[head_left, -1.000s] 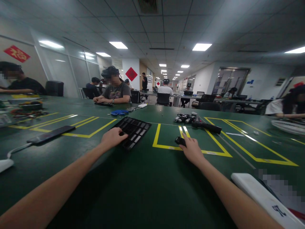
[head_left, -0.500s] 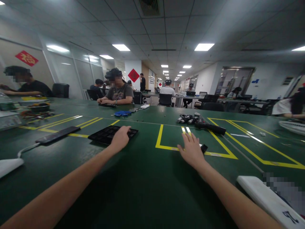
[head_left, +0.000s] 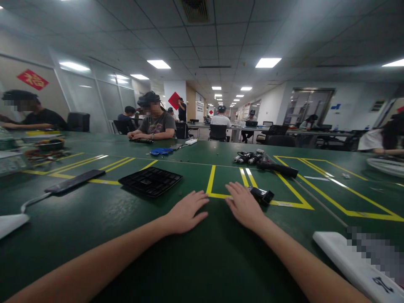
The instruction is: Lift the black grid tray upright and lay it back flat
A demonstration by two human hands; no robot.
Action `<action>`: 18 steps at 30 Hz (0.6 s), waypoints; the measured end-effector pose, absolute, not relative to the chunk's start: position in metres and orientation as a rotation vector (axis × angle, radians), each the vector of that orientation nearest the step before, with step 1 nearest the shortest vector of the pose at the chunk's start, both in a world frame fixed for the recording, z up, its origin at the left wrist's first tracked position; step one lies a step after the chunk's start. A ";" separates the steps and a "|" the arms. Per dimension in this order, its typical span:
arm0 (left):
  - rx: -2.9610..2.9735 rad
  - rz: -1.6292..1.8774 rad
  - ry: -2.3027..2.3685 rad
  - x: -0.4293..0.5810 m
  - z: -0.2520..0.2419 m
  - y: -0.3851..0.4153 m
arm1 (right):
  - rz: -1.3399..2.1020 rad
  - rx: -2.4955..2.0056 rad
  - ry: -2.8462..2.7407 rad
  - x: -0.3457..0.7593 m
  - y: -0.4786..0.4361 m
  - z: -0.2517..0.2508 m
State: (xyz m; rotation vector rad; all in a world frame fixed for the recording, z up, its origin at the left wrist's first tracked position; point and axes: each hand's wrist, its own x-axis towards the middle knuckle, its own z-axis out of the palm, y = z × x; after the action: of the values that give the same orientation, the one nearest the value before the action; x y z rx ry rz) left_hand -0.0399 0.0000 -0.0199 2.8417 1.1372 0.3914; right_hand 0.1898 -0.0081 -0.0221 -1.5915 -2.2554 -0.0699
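My left hand (head_left: 188, 211) is over the green table (head_left: 195, 261), fingers spread and holding nothing, to the right of and nearer than a black compartment tray (head_left: 150, 182). Close beside it, my right hand (head_left: 244, 205) has its fingers apart and holds nothing. Just right of those fingers, a small black object (head_left: 261, 195) lies across the near line of a yellow tape outline (head_left: 211, 179). The two hands do not touch each other.
Dark cylindrical parts with cables (head_left: 251, 157) and a black tube (head_left: 277, 169) lie farther back. At left is a dark flat device (head_left: 75, 182) on a white cable; a blue item (head_left: 161, 151) lies beyond the tray. White box (head_left: 350, 263) at near right. People sit around.
My left hand has left the tray and moved right and nearer, its fingers now spread. My right hand has shifted slightly left, uncovering more of the small black object.
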 end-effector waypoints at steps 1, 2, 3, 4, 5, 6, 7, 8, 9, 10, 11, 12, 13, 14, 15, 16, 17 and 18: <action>2.817 0.319 1.059 -0.035 -0.018 -0.010 | -0.158 -1.690 -2.176 0.202 -0.001 -0.024; 2.788 0.265 1.014 -0.031 -0.016 -0.018 | -0.239 -1.784 -2.101 0.213 0.004 -0.026; 2.761 0.229 0.998 -0.029 -0.015 -0.024 | -0.314 -1.871 -2.037 0.224 0.009 -0.030; 2.739 0.208 1.003 -0.027 -0.015 -0.028 | -0.351 -1.937 -2.008 0.233 0.013 -0.034; 2.725 0.196 1.016 -0.026 -0.014 -0.030 | -0.353 -1.989 -1.996 0.241 0.015 -0.038; 2.719 0.190 1.026 -0.026 -0.015 -0.031 | -0.343 -2.025 -1.999 0.246 0.017 -0.042; 2.722 0.185 1.025 -0.026 -0.015 -0.031 | -0.327 -2.045 -2.009 0.249 0.017 -0.045; 2.733 0.189 1.021 -0.025 -0.016 -0.031 | -0.315 -2.056 -2.018 0.251 0.018 -0.047; 2.751 0.208 1.027 -0.025 -0.017 -0.030 | -0.311 -2.059 -2.024 0.252 0.018 -0.048; 2.775 0.245 1.054 -0.024 -0.017 -0.028 | -0.315 -2.062 -2.025 0.252 0.018 -0.048; 2.804 0.291 1.109 -0.024 -0.017 -0.026 | -0.318 -2.066 -2.025 0.251 0.018 -0.048; 2.832 0.336 1.195 -0.024 -0.017 -0.022 | -0.319 -2.069 -2.024 0.250 0.018 -0.048; 2.851 0.368 1.318 -0.025 -0.016 -0.017 | -0.318 -2.066 -2.027 0.250 0.018 -0.047; 2.851 0.379 1.476 -0.027 -0.014 -0.011 | -0.320 -2.062 -2.026 0.249 0.017 -0.047; 2.821 0.363 1.649 -0.031 -0.013 -0.004 | -0.326 -2.057 -2.022 0.249 0.017 -0.047; 2.738 0.352 1.804 -0.035 -0.011 0.004 | -0.333 -2.053 -2.015 0.249 0.016 -0.046; 2.618 0.363 1.919 -0.041 -0.010 0.011 | -0.337 -2.050 -2.008 0.249 0.016 -0.046; 2.486 0.399 1.981 -0.046 -0.009 0.018 | -0.334 -2.049 -2.005 0.249 0.015 -0.046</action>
State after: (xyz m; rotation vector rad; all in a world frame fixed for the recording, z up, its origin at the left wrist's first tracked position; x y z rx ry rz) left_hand -0.0459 0.0179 -0.0095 2.4860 1.9808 0.3992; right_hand 0.2491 0.0152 -0.0456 -2.0494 -2.0054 -0.3341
